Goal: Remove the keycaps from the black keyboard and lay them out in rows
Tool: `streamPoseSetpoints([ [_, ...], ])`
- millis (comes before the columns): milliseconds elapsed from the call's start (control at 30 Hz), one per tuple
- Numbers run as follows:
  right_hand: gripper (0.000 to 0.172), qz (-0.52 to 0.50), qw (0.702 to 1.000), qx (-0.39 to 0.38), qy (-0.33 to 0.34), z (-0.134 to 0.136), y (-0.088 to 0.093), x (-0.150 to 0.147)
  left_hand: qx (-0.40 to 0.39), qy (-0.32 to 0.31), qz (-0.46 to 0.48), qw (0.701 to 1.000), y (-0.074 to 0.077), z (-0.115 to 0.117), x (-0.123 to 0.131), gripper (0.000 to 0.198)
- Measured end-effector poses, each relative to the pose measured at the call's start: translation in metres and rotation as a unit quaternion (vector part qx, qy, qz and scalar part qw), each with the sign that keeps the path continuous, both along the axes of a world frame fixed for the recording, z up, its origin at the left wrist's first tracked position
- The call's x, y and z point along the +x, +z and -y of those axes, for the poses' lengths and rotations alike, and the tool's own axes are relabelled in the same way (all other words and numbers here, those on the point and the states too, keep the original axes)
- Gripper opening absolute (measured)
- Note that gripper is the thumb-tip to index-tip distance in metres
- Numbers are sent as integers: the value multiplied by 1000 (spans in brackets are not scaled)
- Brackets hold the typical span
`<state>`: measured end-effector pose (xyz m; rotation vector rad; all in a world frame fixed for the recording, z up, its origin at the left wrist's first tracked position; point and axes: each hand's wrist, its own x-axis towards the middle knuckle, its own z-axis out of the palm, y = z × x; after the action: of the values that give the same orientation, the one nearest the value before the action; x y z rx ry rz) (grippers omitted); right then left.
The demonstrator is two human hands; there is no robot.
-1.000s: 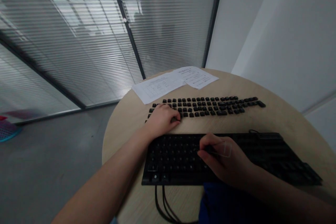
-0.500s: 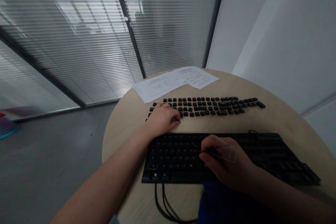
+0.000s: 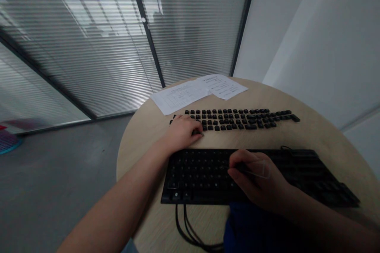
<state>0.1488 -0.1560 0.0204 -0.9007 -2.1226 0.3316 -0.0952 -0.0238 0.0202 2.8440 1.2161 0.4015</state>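
My left hand (image 3: 183, 131) rests at the left end of the rows of loose black keycaps (image 3: 225, 122) on the table. Its fingers are curled, with a dark keycap (image 3: 197, 131) between thumb and forefinger, partly hidden. Below lies a black keyboard (image 3: 196, 170) with its keys bare of caps over much of the board, though a few marked caps show at its lower left. Over the middle of the keyboard, my right hand (image 3: 261, 178) is closed on a keycap puller (image 3: 263, 169) with a dark handle and thin wire loops.
Two printed sheets (image 3: 182, 97) lie at the far side of the round wooden table (image 3: 142, 134). Black cables (image 3: 187, 227) hang by the keyboard's near edge. Blue cloth (image 3: 240, 227) shows below my right hand. Blinds behind glass and a white wall stand beyond.
Both hands stay nearly where they were. My right hand has shifted very slightly right and up in view, and the view itself has moved a little.
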Motion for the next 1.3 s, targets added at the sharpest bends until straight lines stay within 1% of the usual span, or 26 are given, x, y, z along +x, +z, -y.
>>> streamPoseSetpoints([
  [100,14,-33,997,-75,0,-6,-5,3,12,-15,45,999,8,5,1,18],
  [200,20,-99,980,-174,9,-10,-12,6,14,-48,86,995,15,14,8,22],
  [267,25,-127,965,-228,30,-9,-13,6,-17,-77,87,993,19,21,13,21],
  [333,27,-120,956,-260,59,-5,-11,6,-66,-107,66,990,22,28,17,19],
  [400,25,-87,957,-263,82,-1,-7,6,-116,-130,45,984,25,34,20,16],
  [467,21,-52,963,-246,99,1,-5,5,-158,-148,37,976,28,38,22,13],
  [567,16,-12,970,-219,106,0,-5,3,-214,-169,26,962,31,44,24,10],
  [667,14,5,970,-223,92,-2,-9,2,-253,-151,-1,956,33,52,25,12],
  [733,15,9,968,-238,80,-3,-12,1,-255,-123,-20,959,32,60,27,14],
  [800,15,17,966,-246,77,-3,-12,0,-240,-97,-37,965,32,67,29,19],
  [900,16,31,964,-246,93,-2,-10,-1,-216,-63,-66,972,32,75,33,24],
  [967,17,35,962,-251,105,-3,-8,-2,-212,-51,-76,973,32,77,36,24],
  [1133,18,24,956,-274,104,-4,-5,0,-208,-71,-73,973,29,74,36,19],
  [1200,17,39,954,-277,110,-5,-4,1,-214,-82,-61,972,28,71,36,17],
  [1300,15,77,957,-249,123,-5,-4,0,-230,-97,-46,967,26,67,34,17],
])
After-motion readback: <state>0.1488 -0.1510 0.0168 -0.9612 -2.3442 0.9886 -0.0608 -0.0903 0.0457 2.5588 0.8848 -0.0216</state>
